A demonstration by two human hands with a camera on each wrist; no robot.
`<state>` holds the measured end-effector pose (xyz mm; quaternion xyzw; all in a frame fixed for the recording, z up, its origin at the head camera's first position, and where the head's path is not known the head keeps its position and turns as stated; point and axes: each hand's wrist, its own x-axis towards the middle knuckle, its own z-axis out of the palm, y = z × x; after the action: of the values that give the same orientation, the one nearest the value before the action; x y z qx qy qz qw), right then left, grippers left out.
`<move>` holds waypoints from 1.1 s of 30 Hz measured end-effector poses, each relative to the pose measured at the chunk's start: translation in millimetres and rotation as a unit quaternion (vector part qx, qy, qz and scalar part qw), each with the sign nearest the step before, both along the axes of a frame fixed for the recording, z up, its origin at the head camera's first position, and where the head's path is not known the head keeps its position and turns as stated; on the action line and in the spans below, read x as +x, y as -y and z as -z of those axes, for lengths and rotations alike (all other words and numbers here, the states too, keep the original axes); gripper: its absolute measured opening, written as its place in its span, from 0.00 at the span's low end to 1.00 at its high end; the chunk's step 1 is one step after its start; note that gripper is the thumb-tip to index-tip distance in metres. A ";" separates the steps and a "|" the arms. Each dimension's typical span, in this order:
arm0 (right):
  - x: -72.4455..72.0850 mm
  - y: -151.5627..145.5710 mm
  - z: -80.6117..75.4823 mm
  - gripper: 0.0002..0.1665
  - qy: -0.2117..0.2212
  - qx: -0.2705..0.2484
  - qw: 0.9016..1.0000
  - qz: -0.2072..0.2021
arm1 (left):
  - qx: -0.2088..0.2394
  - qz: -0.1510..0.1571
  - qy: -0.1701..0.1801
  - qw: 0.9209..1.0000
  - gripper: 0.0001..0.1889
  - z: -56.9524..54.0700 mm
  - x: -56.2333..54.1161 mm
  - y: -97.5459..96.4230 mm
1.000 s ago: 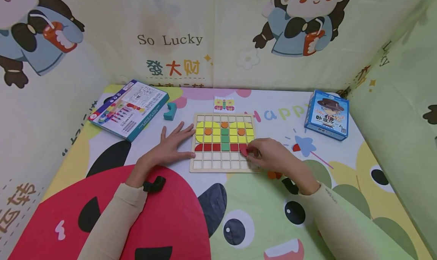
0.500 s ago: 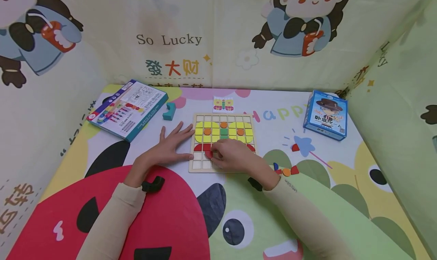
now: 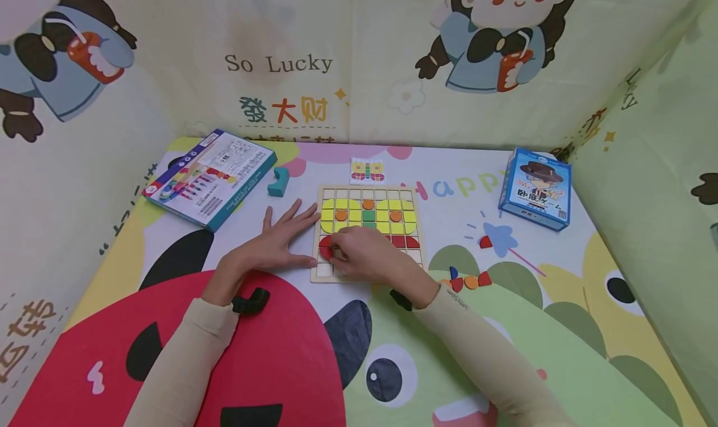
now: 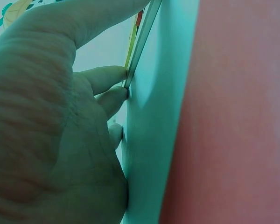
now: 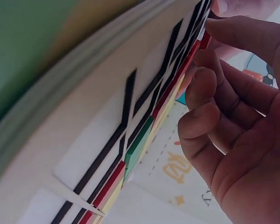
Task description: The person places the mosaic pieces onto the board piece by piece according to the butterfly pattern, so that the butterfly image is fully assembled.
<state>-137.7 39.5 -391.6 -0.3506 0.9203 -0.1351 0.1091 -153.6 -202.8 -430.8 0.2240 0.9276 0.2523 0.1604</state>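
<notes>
My left hand (image 3: 278, 240) lies spread at the left side of a wooden grid board (image 3: 325, 270); in the left wrist view its fingertips meet the board's edge (image 4: 142, 44). My right hand (image 3: 370, 255) reaches over the board and pinches a rounded red tile (image 3: 326, 249) between thumb and fingers at the left column. Yellow tiles (image 3: 411, 217), orange round tiles (image 3: 368, 204) and green square tiles (image 3: 368, 215) fill the rows above. At the right, red tiles (image 3: 405, 242) sit in the row below the yellow. The right hand hides much of the lower rows.
A patterned card (image 3: 367, 171) lies behind the board. Several loose tiles (image 3: 470, 282) rest to its right, with a single red one (image 3: 485, 242) farther up. A flat box (image 3: 213, 181) and teal piece (image 3: 278, 182) stand left, a blue box (image 3: 536, 190) right.
My right hand has moved left across the board with a red tile, from the right side to the left column. The right end of the red row now shows a tile. My left hand stays put.
</notes>
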 end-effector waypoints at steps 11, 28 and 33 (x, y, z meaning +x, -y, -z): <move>-1.4 -1.6 5.2 0.21 -0.001 -0.008 1.000 -0.022 | -0.002 -0.003 0.001 1.000 0.58 0.3 0.1 -1.2; -2.0 -2.7 7.0 0.23 -0.009 -0.019 1.000 -0.022 | 0.002 -0.005 -0.002 1.000 0.58 1.0 -1.3 -0.6; -2.3 -1.9 8.1 0.24 -0.006 -0.019 1.000 -0.024 | 0.003 -0.004 -0.001 1.000 0.58 1.5 -1.0 -0.7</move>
<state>-140.0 41.4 -399.7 -0.3753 0.9096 -0.1476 0.1002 -154.6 -202.1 -432.4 0.2207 0.9279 0.2558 0.1575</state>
